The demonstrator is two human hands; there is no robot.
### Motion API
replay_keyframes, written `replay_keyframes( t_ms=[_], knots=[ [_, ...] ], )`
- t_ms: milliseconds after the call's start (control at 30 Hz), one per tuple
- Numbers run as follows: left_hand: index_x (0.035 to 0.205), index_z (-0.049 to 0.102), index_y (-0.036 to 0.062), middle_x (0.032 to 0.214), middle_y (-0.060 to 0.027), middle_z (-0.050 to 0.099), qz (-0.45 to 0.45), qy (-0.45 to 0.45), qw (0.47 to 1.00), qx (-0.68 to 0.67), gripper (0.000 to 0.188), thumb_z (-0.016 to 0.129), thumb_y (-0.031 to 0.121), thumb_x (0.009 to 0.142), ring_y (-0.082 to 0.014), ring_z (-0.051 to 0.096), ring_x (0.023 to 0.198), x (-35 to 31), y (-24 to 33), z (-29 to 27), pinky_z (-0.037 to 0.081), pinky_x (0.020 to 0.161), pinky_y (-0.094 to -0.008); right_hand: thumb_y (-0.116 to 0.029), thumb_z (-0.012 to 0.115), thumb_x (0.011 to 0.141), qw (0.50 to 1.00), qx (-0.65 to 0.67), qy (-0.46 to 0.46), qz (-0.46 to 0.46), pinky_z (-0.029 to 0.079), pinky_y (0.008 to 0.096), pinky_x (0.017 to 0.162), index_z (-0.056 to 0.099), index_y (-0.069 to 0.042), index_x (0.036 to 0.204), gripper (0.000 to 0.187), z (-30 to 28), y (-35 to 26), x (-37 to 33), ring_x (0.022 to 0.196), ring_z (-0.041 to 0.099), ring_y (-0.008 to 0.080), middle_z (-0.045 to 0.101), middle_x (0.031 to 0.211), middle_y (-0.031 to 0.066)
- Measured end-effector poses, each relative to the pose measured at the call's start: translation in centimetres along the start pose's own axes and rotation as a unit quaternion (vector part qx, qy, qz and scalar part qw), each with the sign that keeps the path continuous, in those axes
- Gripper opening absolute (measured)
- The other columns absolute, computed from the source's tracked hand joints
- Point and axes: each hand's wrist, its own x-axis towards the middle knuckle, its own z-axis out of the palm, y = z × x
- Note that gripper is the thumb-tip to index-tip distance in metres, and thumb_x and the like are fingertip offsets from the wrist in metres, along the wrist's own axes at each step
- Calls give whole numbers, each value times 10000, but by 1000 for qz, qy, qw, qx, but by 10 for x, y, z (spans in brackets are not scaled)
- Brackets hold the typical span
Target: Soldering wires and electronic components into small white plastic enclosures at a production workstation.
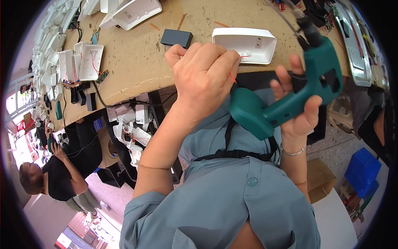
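My left hand point(203, 72) is closed, knuckles up, at the near edge of the table beside an open white plastic housing point(244, 43). A thin red wire point(232, 78) comes out from under its fingers; more red wire shows inside the housing. My fingertips are hidden behind the hand. My right hand point(298, 112) holds a green cordless drill point(290, 103) loosely by the handle, with some fingers lifted off it. The drill's black chuck points up and away, its tip smeared by motion, and its base is close to my left wrist. Beyond my left hand lies a dark grey box point(176, 37).
More white housings point(137, 12) stand at the back, with wired open ones point(91, 62) and a heap of white parts point(49, 50) on the left. A metal tray point(352, 45) is at the right. Another person point(66, 170) works at left. A blue crate point(360, 172) sits on the floor.
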Motion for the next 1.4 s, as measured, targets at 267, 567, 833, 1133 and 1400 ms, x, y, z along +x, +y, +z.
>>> replay_keyframes(
  t_ms=[267, 567, 833, 1133, 1400],
  knots=[
    [732, 616, 135, 665, 53, 510, 1, 11, 999, -50, 155, 700, 81, 613, -131, 461, 577, 2, 10, -4, 233, 658, -345, -382, 737, 736, 966, -232, 74, -92, 557, 281, 643, 355, 92, 1276, 814, 8, -48, -51, 802, 642, 238, 511, 1196, 264],
    [652, 608, 109, 961, -14, 552, 4, 2, 1000, 1, 94, 694, 102, 615, -201, 520, 876, 20, 9, 2, 265, 776, -438, -450, 743, 716, 881, -448, 149, 8, 474, 220, 596, 501, 99, 1148, 739, 33, -57, -104, 704, 604, 154, 596, 1073, 194],
    [636, 588, 62, 936, -34, 549, -5, -32, 999, 6, 78, 661, 88, 626, -203, 522, 885, 23, 8, 16, 277, 792, -459, -420, 769, 688, 835, -533, 114, 76, 462, 283, 700, 518, 9, 1188, 706, 38, -50, -112, 757, 588, 141, 591, 1099, 98],
    [661, 652, 79, 906, -17, 565, -9, -40, 999, 31, 43, 680, 100, 636, -208, 505, 841, 26, 9, 18, 276, 765, -371, -290, 743, 743, 840, -526, 104, 81, 462, 275, 722, 503, 4, 1205, 598, 47, -37, -103, 800, 573, 139, 571, 1140, 97],
    [658, 648, 67, 903, -27, 565, 10, -39, 999, 12, 51, 678, 90, 622, -214, 507, 838, 31, 11, 18, 288, 744, -359, -160, 691, 788, 807, -588, 45, 41, 445, 267, 747, 467, 3, 1239, 529, 39, -31, -99, 811, 542, 126, 547, 1181, 95]
  ],
)
